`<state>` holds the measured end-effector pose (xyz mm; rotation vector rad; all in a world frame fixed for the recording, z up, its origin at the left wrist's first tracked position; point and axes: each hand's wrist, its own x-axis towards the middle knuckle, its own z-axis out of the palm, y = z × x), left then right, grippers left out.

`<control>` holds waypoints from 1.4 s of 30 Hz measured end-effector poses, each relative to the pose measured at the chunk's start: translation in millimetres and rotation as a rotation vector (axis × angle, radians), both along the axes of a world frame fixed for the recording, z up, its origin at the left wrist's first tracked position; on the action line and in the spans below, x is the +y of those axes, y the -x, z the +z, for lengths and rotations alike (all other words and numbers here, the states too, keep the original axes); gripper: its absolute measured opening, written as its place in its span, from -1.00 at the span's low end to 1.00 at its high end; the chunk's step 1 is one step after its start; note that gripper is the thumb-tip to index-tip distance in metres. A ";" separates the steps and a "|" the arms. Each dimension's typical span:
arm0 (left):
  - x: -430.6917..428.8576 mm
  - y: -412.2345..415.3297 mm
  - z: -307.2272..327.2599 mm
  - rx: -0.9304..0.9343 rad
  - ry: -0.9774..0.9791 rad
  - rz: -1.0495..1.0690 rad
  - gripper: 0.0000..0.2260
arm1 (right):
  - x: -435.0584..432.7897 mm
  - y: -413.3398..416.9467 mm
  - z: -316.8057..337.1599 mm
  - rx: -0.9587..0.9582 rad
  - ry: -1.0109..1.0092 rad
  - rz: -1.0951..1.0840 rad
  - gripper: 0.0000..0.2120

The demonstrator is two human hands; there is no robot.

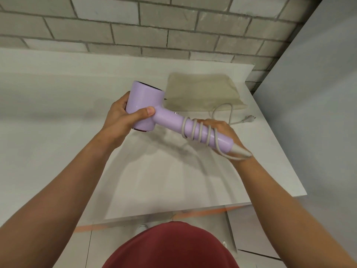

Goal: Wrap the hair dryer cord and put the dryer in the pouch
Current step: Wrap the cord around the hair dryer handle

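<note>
A lilac hair dryer (146, 105) is held above the white table. My left hand (123, 115) grips its barrel, thumb across the front. Its handle points down to the right, with several turns of grey cord (195, 130) wound around it. My right hand (226, 134) sits behind the handle's lower end and holds the cord there. The rest of the cord loops back over the table to the plug (249, 118), which lies flat. A beige fabric pouch (202, 89) lies flat on the table behind the dryer, its opening not visible.
The white table (58, 113) meets a grey brick wall (154, 26) at the back. Its right edge ends near a pale panel (318, 93). The near edge is just in front of my red shirt (170, 246); floor tiles with orange tape show below.
</note>
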<state>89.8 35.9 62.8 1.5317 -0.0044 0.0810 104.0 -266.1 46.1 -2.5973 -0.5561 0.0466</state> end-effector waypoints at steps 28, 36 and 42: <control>-8.3 -14.6 -13.7 0.049 -0.423 0.193 -0.40 | -2.7 30.6 85.4 0.010 0.071 0.203 -0.82; -5.5 -9.5 -6.1 0.030 -0.436 0.009 -0.44 | -1.3 7.1 78.7 -0.304 -0.002 0.100 -0.78; 0.2 -0.6 -5.3 0.016 -0.349 -0.122 -0.34 | 0.7 -5.5 69.3 -0.332 -0.030 0.098 -0.81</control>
